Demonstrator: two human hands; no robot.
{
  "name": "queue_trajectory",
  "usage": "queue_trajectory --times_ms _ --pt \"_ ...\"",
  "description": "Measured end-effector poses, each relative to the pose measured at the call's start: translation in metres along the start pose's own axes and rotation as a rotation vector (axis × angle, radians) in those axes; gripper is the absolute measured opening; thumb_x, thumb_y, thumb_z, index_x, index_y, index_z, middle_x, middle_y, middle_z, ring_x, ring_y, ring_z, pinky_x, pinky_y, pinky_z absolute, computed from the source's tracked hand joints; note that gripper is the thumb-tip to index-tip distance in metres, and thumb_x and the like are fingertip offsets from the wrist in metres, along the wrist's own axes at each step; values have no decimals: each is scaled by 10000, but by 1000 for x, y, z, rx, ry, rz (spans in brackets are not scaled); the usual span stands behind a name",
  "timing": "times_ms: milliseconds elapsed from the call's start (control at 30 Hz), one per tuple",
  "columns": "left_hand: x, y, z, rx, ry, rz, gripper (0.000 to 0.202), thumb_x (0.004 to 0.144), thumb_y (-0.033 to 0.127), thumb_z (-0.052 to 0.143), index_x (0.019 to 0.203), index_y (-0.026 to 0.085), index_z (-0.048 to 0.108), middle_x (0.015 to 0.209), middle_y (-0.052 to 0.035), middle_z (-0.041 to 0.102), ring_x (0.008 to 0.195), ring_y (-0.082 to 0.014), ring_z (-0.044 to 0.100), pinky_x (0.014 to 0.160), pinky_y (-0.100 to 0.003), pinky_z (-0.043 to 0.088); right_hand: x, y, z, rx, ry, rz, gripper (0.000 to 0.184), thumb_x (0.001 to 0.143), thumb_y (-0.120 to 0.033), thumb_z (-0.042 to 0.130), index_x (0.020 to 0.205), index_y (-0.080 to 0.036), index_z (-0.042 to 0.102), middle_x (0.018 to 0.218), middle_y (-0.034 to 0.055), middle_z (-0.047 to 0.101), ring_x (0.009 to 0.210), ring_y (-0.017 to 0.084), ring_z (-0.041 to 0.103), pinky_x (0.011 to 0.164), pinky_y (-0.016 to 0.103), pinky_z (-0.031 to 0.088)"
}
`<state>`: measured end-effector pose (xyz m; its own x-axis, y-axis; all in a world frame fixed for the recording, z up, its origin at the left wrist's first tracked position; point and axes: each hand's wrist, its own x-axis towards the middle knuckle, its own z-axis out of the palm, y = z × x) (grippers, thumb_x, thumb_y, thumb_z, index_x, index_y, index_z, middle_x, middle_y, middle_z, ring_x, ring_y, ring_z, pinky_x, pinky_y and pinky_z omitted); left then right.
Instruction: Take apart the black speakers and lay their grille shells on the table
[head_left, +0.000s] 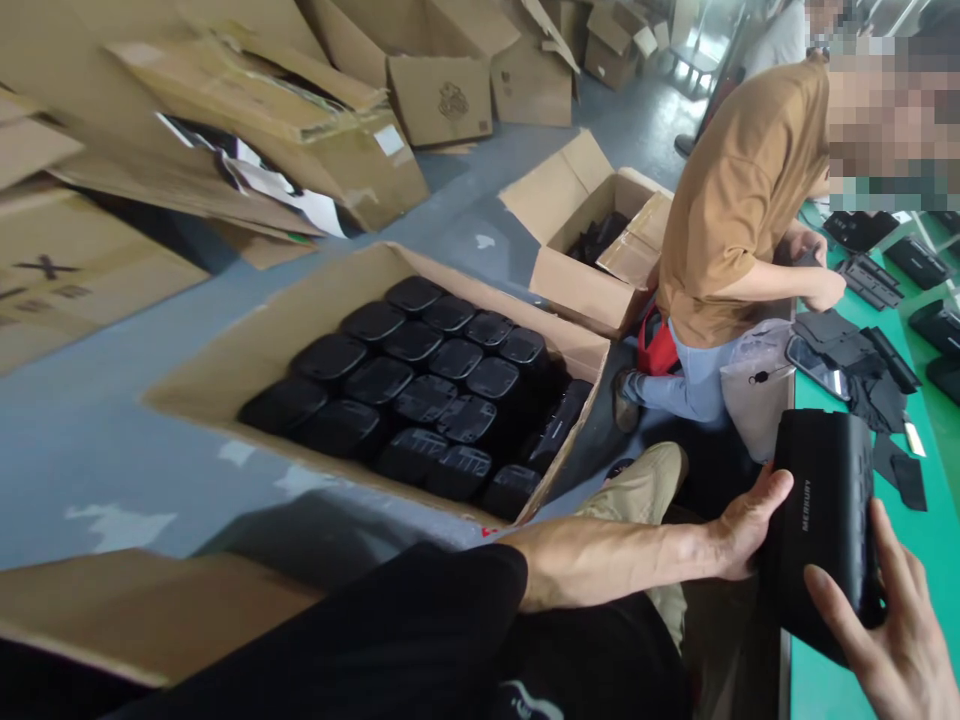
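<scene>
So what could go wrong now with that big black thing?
It might slip. The left hand holds one side of the black case, while the right hand seems only lightly against the other, close to the edge of the green bench. It could fall to the floor. The kneeling co-worker is also close, so a bump might knock it loose.

Black MERCURY case (821, 525) — between left hand (746, 525) and right hand (889, 630), over green workbench (926, 600)
</scene>
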<state>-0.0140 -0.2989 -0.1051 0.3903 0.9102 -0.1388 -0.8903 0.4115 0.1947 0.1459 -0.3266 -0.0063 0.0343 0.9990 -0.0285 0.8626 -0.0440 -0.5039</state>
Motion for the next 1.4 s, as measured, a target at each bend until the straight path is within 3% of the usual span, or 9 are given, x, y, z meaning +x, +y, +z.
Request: queue_trajectory --times_ms 100,267,400,533,700,800,900,1267,1400 --pt "5 8 6 -44 64 43 805 773 632 889 1444 267 633 1340 -96 741 1238 -315 696 1121 -493 525 -6 -1 2 164 -5 21 1148 694 -764 845 1668 -339 412 1558 138 529 1380 478 563 1103 699 495" --pt "10 28 22 -60 84 243 897 640 562 993 1407 302 609 1333 -71 728 1192 -307 701 1036 -453 567 -34 -19 49 442 297 -134 1293 709 -595 932 1723 -330 174 1769 177 167 1567 502 316 1167 778 382" --pt "10 28 29 -11 94 305 995 660 541 985 1511 325 516 1313 -63 725 1222 -309 680 1069 -467 540 -33 -45 80 494 550 -105 1091 735 -591 914 1606 -201 387 1624 248 370 1471 464 425 1148 740 414" --pt "10 30 16 82 68 290 1082 641 542 994 1552 361 438 1283 -56 710 1141 -284 696 1007 -463 562 -29 -37 72 555 530 -34 1093 681 -593 938 1563 -197 428 1531 228 474 1325 435 543 1083 702 466" --pt "22 102 0 482 -54 211 1021 604 579 994 1495 349 551 1459 -98 623 1245 -340 668 1029 -537 560 -40 10 54 541 398 -5 1077 706 -581 907 1595 -231 410 1521 193 489 1292 426 550 1066 664 468" --pt "36 158 9 805 -329 284 988 497 329 1052 1414 325 685 1499 -71 622 1501 -368 505 1247 -525 378 -43 25 50 550 332 -29 1060 685 -596 891 1577 -260 427 1501 177 509 1269 429 567 1011 608 516" --pt "43 185 25 992 -568 247 872 532 250 1014 1363 270 751 1439 -82 679 1522 -402 483 1273 -517 339 -38 26 50 604 315 -26 1050 657 -577 900 1553 -273 443 1508 161 515 1291 429 558 1037 602 493" --pt "34 168 28 1044 -501 345 826 631 433 946 1408 280 709 1366 -79 670 1310 -371 609 1165 -462 459 -29 6 31 436 441 -203 982 765 -618 827 1568 -221 424 1529 193 504 1372 441 502 1128 660 378" --pt "30 156 22 1011 -412 312 848 646 448 927 1431 255 669 1258 -73 694 1213 -340 640 1110 -433 485 -30 7 22 428 431 -200 869 831 -598 787 1550 -226 471 1460 173 561 1311 405 560 1100 609 437"
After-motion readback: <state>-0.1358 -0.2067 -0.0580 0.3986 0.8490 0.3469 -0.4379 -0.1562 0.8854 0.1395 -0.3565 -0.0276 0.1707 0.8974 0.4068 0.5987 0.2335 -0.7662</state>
